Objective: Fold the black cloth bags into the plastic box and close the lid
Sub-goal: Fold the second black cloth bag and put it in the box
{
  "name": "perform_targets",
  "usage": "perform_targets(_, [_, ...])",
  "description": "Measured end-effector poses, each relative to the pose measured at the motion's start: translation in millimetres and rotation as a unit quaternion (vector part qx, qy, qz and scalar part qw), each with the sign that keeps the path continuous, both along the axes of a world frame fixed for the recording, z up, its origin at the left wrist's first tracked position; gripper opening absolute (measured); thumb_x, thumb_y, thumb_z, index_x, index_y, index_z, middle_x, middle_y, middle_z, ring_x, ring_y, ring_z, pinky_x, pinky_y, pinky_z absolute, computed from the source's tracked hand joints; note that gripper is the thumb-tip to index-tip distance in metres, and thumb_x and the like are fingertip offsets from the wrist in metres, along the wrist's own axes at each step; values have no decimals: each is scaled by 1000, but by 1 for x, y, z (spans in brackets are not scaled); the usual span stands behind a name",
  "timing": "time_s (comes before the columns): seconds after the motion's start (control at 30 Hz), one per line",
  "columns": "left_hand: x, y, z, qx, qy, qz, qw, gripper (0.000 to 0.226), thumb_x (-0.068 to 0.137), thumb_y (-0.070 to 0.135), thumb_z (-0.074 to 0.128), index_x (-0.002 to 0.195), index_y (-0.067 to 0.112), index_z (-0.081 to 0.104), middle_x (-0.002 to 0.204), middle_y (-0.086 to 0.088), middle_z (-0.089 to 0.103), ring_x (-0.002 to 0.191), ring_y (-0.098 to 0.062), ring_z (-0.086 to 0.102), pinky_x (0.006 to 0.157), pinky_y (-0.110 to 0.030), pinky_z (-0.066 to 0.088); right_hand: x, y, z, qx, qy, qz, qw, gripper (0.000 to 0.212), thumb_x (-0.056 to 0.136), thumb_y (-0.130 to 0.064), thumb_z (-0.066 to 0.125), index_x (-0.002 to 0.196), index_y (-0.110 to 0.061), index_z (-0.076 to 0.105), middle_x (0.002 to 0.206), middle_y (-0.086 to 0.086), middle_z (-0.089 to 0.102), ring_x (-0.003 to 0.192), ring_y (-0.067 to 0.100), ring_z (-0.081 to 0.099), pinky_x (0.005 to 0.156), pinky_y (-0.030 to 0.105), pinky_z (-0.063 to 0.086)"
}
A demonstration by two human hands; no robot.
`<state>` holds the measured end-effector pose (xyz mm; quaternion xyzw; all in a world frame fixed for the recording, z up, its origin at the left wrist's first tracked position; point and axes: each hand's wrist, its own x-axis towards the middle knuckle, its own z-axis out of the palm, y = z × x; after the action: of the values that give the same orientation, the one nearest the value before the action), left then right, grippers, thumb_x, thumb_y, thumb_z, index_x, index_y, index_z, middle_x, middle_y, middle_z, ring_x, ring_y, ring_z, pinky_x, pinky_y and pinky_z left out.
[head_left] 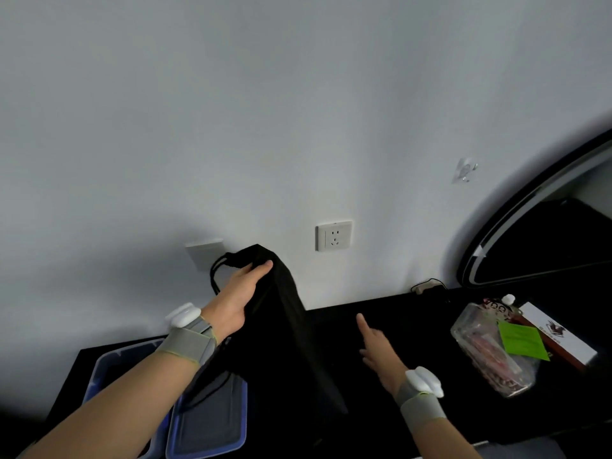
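Black tabletop [414, 313] under white wall: left hand [238, 299] grips raised black cloth bag [284, 326]; right hand [377, 349] beside it, fingers loosely extended, empty; lid [212, 425] below.

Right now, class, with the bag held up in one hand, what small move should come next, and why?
Probably lower the black cloth bag onto the table in front of the right hand and spread it flat. The left hand grips its top, so it hangs long and unfolded, while the right hand holds nothing. The plastic box is open, its lid beside it.
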<state>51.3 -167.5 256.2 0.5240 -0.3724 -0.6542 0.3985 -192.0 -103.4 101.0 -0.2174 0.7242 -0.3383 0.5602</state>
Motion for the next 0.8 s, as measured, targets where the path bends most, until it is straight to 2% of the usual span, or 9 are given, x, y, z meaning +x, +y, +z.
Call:
perform_targets(0.07, [3,-1,1,13,8,5,1000,35,85,28,74,114,9,69,108,-15,72,98,-31,69,84,-37,56,12,3,-11,26,-83,15,996,74,87,-72,50,135,-16,47,122,13,62,110,30,64,96,39,52])
perform_targets(0.17, [9,-1,-2,-3,-4,7,1000,50,74,14,80,120,1,62,117,-26,66,103,-37,66,89,-41,55,21,2,-27,52,-162,39,985,99,65,-81,64,130,-6,52,116,15,67,104,30,67,92,38,55])
perform_targets(0.3, [16,-1,-8,-16,-12,5,1000,42,81,3,74,121,3,61,120,-26,65,108,-40,65,90,-42,55,21,4,-47,106,-189,64,974,112,30,-84,79,102,-1,62,82,11,57,74,25,58,75,32,50])
perform_targets(0.43, [23,-3,-8,-37,-21,8,999,32,85,8,72,117,5,65,116,-20,70,100,-32,70,90,-39,55,25,12,-57,157,-246,105,951,96,41,-79,81,102,-7,65,89,12,64,78,27,65,80,34,52])
perform_targets(0.53, [28,-4,-7,-53,-18,24,998,44,88,8,70,129,14,57,116,-5,72,105,-23,69,91,-34,54,30,18,-46,158,-308,146,927,81,64,-76,74,106,-7,70,106,14,69,94,30,68,98,40,50])
perform_targets(0.6, [34,-8,-8,-72,-21,27,997,52,90,8,69,138,17,50,115,-2,73,106,-23,69,92,-37,54,32,17,-34,129,-336,139,922,62,82,-61,68,105,-3,74,100,15,73,86,28,72,85,38,58])
perform_targets(0.67, [44,-13,-11,-108,-79,23,991,60,92,12,67,146,19,41,122,-6,70,111,-23,67,98,-38,51,33,13,-21,78,-344,98,930,50,84,-43,72,106,1,74,90,16,74,71,27,73,65,35,60])
perform_targets(0.73, [57,-17,-12,-149,-188,25,971,72,94,20,65,153,28,25,135,-6,60,122,-19,59,109,-39,43,30,12,-4,24,-340,56,938,47,80,-32,75,109,5,72,91,19,75,69,28,73,61,35,60])
perform_targets(0.8, [68,-18,-12,-188,-277,17,942,75,97,24,61,155,34,14,131,-3,61,122,-16,56,111,-36,39,22,8,8,-11,-356,30,934,38,86,-26,71,107,5,74,100,22,75,78,30,75,68,36,62])
